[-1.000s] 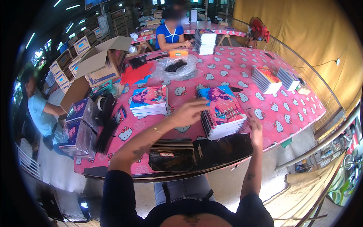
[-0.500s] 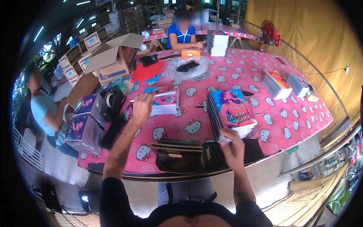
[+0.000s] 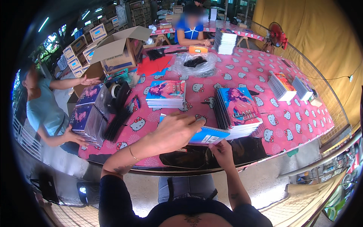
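Note:
A thin notebook (image 3: 213, 135) with a blue back cover is held tilted near the table's front edge. My left hand (image 3: 176, 130) grips it from above with bent fingers. At its lower right edge, my right hand (image 3: 223, 153) pinches it between thumb and fingers. Just beyond my left hand lies a stack of notebooks (image 3: 165, 94) with a pink and blue illustrated cover. Close to my right hand stands a taller stack of spiral notebooks (image 3: 240, 108), black coils along its left side. Below the held notebook is a black stand (image 3: 179, 160), partly hidden.
Black spiral coils (image 3: 115, 125) and wrapped notebook stacks (image 3: 85, 117) lie at the left, where a co-worker's hand (image 3: 75, 137) touches them. Farther off are an open carton (image 3: 117, 56), a plastic bag of black pieces (image 3: 194, 66) and another seated person (image 3: 189, 32). More notebook stacks (image 3: 281, 87) stand right.
My left hand has come from the left stack toward me and rightward, now with a notebook. My right hand has moved left onto its edge. The co-worker at left has reached toward the wrapped stacks.

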`<action>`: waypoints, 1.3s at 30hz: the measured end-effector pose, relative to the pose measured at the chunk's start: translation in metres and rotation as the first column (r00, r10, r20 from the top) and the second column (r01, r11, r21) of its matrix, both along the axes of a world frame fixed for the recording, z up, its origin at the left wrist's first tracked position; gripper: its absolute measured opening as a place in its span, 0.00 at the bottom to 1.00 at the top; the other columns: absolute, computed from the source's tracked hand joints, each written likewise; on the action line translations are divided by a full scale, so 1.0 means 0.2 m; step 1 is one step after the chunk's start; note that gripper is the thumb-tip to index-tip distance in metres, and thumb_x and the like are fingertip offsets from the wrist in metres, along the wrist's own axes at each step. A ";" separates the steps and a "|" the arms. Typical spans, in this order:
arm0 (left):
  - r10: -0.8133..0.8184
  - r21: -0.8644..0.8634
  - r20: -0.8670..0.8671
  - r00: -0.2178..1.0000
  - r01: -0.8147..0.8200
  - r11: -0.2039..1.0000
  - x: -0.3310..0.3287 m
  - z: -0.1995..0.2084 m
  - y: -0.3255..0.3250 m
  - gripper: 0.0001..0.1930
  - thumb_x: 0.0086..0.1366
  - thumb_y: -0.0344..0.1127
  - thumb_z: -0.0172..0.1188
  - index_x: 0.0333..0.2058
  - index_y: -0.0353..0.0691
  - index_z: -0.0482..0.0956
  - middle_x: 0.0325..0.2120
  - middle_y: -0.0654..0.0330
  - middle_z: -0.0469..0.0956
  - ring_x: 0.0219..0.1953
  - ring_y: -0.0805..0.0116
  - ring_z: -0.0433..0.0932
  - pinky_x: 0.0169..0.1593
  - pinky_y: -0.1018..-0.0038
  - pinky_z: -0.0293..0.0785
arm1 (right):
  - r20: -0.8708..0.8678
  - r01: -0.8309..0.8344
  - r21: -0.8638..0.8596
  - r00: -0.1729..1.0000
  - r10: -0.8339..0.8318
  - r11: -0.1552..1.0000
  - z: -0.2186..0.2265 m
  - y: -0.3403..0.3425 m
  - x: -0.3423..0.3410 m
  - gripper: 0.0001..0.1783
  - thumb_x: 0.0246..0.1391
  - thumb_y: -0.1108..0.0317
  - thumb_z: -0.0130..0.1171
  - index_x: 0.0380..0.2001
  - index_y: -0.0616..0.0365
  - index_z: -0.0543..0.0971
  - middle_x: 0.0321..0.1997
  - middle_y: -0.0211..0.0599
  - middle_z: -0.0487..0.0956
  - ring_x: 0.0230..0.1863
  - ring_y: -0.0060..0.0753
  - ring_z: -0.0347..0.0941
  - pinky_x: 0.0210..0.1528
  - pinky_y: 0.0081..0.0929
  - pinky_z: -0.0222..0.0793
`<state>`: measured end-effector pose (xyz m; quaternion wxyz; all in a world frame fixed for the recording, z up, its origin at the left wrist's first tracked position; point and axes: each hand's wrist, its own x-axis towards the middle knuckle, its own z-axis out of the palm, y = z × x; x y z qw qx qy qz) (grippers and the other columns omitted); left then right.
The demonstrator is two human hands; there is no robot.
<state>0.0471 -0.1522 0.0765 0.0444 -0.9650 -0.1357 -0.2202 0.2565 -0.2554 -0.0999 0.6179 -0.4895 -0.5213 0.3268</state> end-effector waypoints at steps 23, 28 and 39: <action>0.952 0.052 0.057 0.301 -0.953 0.298 -1.11 -1.22 0.82 0.10 0.66 0.36 0.60 0.39 0.36 0.76 0.37 0.50 0.78 0.40 0.48 0.79 0.46 0.56 0.78 | -0.027 -0.040 0.080 0.999 0.042 0.996 -0.13 0.07 0.01 0.27 0.59 0.63 0.68 0.56 0.66 0.73 0.55 0.40 0.74 0.53 0.28 0.72 0.56 0.25 0.68; 0.839 0.032 0.244 0.486 -0.869 0.494 -0.90 -1.16 0.67 0.08 0.67 0.32 0.57 0.42 0.38 0.70 0.34 0.51 0.76 0.40 0.48 0.79 0.38 0.58 0.79 | 0.025 0.102 0.222 0.994 -0.110 0.970 0.03 0.04 -0.01 0.30 0.57 0.60 0.70 0.57 0.65 0.74 0.53 0.40 0.76 0.52 0.32 0.74 0.59 0.32 0.67; 0.570 -0.528 0.462 0.680 -0.305 0.792 -0.46 -0.62 -0.01 0.13 0.63 0.24 0.61 0.47 0.35 0.81 0.31 0.52 0.81 0.24 0.61 0.79 0.28 0.66 0.74 | 0.817 -0.153 0.241 0.565 -0.115 0.959 0.35 0.28 -0.48 0.08 0.58 0.65 0.63 0.39 0.55 0.83 0.32 0.37 0.83 0.34 0.42 0.81 0.38 0.37 0.74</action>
